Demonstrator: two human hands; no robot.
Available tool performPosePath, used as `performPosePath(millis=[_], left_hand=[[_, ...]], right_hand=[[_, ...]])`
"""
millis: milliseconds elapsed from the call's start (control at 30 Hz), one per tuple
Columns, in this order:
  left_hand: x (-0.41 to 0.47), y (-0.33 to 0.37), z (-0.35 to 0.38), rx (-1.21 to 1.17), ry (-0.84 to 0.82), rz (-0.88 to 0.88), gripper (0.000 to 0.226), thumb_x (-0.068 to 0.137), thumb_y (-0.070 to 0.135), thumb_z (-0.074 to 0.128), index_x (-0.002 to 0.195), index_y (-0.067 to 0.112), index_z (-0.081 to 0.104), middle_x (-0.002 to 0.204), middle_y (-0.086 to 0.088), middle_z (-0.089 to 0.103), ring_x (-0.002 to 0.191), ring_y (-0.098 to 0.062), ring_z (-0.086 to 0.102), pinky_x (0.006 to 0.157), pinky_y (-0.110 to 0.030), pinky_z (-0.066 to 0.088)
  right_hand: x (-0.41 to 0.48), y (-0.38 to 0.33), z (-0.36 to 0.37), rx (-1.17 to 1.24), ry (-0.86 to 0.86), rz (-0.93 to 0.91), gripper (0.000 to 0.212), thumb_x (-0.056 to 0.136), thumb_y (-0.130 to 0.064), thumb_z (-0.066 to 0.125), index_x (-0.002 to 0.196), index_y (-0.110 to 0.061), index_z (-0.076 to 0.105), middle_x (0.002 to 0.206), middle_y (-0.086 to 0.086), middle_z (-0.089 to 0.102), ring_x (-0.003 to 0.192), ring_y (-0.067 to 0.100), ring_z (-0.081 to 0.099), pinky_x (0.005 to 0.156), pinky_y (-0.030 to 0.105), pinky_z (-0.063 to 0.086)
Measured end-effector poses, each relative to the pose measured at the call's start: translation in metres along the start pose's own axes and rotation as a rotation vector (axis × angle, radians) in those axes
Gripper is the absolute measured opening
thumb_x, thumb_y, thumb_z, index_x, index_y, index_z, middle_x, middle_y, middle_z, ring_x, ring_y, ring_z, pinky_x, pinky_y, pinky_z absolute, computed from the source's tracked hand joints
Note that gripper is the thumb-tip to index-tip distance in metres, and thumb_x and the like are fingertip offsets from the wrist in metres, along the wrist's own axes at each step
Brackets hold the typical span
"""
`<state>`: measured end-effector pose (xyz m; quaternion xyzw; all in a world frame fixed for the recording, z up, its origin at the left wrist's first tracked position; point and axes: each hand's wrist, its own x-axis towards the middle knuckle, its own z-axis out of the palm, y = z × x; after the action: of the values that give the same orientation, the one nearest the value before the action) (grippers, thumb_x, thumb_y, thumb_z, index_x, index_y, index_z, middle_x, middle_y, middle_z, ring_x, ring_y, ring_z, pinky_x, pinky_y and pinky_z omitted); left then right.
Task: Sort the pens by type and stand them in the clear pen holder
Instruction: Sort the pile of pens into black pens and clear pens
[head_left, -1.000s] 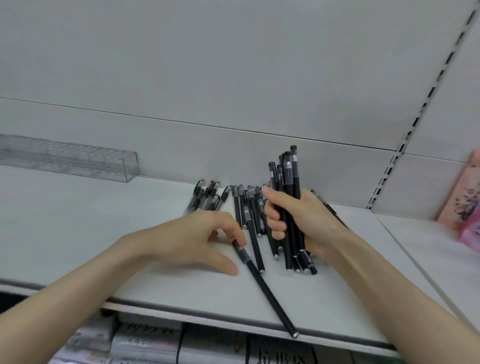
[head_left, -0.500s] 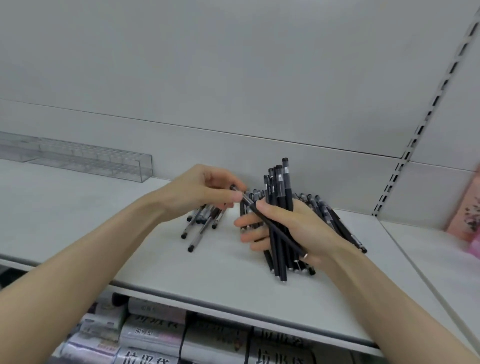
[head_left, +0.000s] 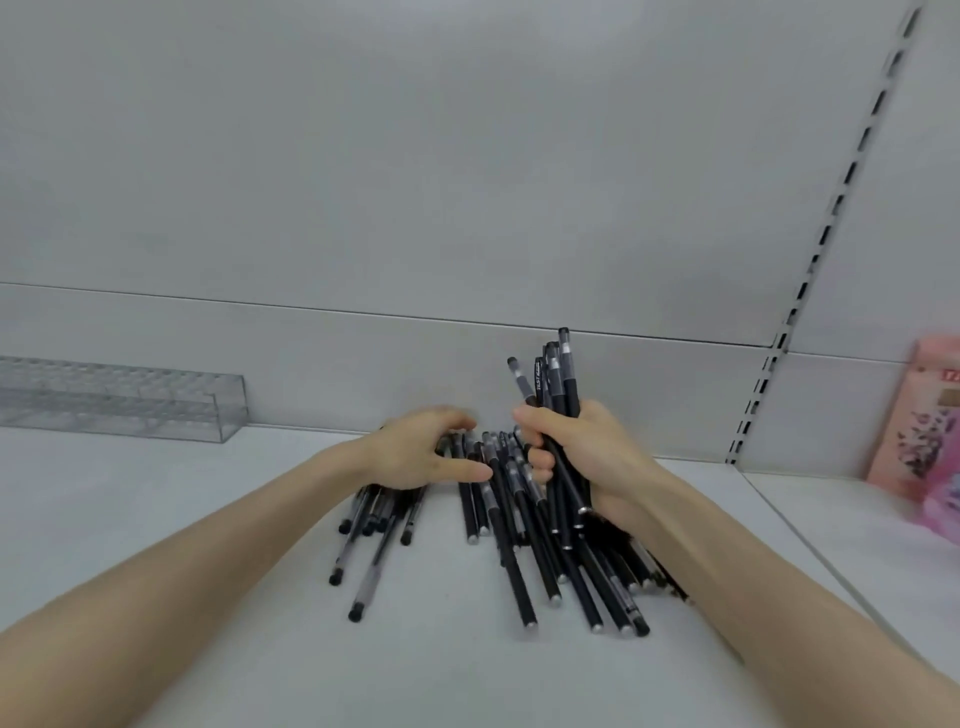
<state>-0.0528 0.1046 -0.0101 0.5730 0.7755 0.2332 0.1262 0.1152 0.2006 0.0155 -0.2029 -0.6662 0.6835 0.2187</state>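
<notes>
My right hand (head_left: 587, 457) grips an upright bundle of black pens (head_left: 558, 387), caps pointing up, just above the shelf. Below and around it lies a loose pile of black pens (head_left: 524, 566), fanned toward me. A smaller group of clear-barrelled pens (head_left: 366, 561) lies to the left of that pile. My left hand (head_left: 415, 454) arches over the far end of both groups with its fingers curved down onto the pens and its thumb stretched out; I see no pen held in it. The clear pen holder (head_left: 130, 402) stands at the back left against the wall, with no pens visible in it.
Everything lies on a white shelf (head_left: 182, 519) with a grey back wall. A slotted upright (head_left: 810, 260) divides it from another shelf on the right, where a pink package (head_left: 924, 415) leans, blurred.
My left hand passed a black pen into the right hand's bundle and has come back down onto the pile. The bundle has tipped more upright. The view has shifted upward.
</notes>
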Motion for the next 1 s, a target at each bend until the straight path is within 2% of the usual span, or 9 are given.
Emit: performPosePath(millis=[133,300,400,533,667,767,867,933,1000], left_hand=[[0.008,-0.009,0.001,0.013,-0.008,0.052,0.09,0.056,0.08,0.058,0.122,0.019,0.057,0.118,0.005,0.061,0.112,-0.014,0.055,0.101,-0.038,0.041],[0.004,-0.017,0.001,-0.071,0.018,0.054,0.084,0.055,0.075,0.057,0.121,0.023,0.057,0.118,0.01,0.06,0.113,-0.008,0.054,0.102,-0.036,0.04],[-0.001,-0.013,-0.001,0.003,-0.016,0.062,0.082,0.056,0.075,0.061,0.121,0.027,0.054,0.118,0.014,0.06,0.111,-0.006,0.054,0.102,-0.033,0.039],[0.0,-0.015,-0.003,-0.094,-0.048,0.058,0.057,0.071,0.041,0.079,0.12,0.021,0.057,0.117,0.011,0.059,0.11,-0.006,0.054,0.097,-0.023,0.041],[-0.001,-0.017,-0.003,-0.216,0.016,0.065,0.048,0.069,0.029,0.083,0.111,0.024,0.06,0.106,0.017,0.061,0.103,0.004,0.054,0.09,-0.016,0.043],[-0.003,-0.016,-0.004,-0.277,0.085,0.079,0.049,0.066,0.023,0.085,0.108,0.024,0.062,0.107,0.011,0.063,0.1,0.003,0.056,0.085,-0.012,0.044],[-0.008,-0.008,-0.011,-0.475,0.21,0.093,0.044,0.067,0.008,0.083,0.104,0.02,0.063,0.105,-0.002,0.066,0.087,-0.009,0.061,0.075,-0.012,0.048],[-0.014,0.004,-0.017,-0.702,0.313,0.118,0.036,0.071,0.0,0.077,0.101,0.016,0.065,0.103,-0.009,0.068,0.08,-0.012,0.064,0.068,-0.021,0.053],[-0.02,0.018,-0.021,-0.862,0.396,0.155,0.03,0.074,-0.001,0.074,0.099,0.012,0.065,0.102,-0.008,0.07,0.079,-0.016,0.068,0.063,-0.024,0.054]], right_hand=[[0.004,0.004,0.006,-0.015,-0.011,-0.005,0.03,0.093,-0.011,0.059,0.067,-0.011,0.043,0.054,-0.001,0.038,0.044,0.01,0.037,0.044,0.021,0.036],[0.004,0.012,0.008,-0.037,-0.016,-0.011,0.029,0.092,-0.012,0.06,0.067,-0.01,0.045,0.055,0.0,0.04,0.045,0.011,0.039,0.045,0.022,0.038],[0.001,0.012,0.008,-0.103,-0.013,-0.052,0.026,0.092,-0.013,0.061,0.068,-0.007,0.053,0.052,-0.001,0.05,0.048,0.014,0.047,0.049,0.022,0.045],[0.0,0.012,0.008,-0.137,-0.008,-0.061,0.031,0.092,-0.017,0.061,0.064,-0.006,0.054,0.052,0.005,0.051,0.049,0.017,0.05,0.053,0.024,0.047],[-0.001,0.014,0.011,-0.124,-0.017,-0.07,0.031,0.092,-0.015,0.061,0.063,-0.008,0.053,0.049,0.003,0.047,0.047,0.017,0.045,0.05,0.024,0.045],[-0.002,0.014,0.013,-0.073,-0.023,-0.077,0.016,0.091,-0.011,0.062,0.076,-0.008,0.058,0.054,0.001,0.049,0.047,0.014,0.044,0.049,0.024,0.045],[-0.004,0.013,0.013,-0.062,-0.017,-0.078,0.006,0.089,-0.011,0.064,0.088,-0.005,0.062,0.059,0.002,0.055,0.049,0.013,0.048,0.05,0.023,0.046],[-0.004,0.013,0.013,-0.053,-0.007,-0.077,0.012,0.09,-0.013,0.063,0.089,-0.001,0.065,0.068,0.003,0.066,0.058,0.012,0.06,0.054,0.021,0.05],[-0.003,0.013,0.014,0.02,-0.015,-0.07,0.018,0.09,-0.014,0.063,0.098,0.001,0.066,0.091,0.009,0.074,0.082,0.015,0.071,0.067,0.029,0.058]])
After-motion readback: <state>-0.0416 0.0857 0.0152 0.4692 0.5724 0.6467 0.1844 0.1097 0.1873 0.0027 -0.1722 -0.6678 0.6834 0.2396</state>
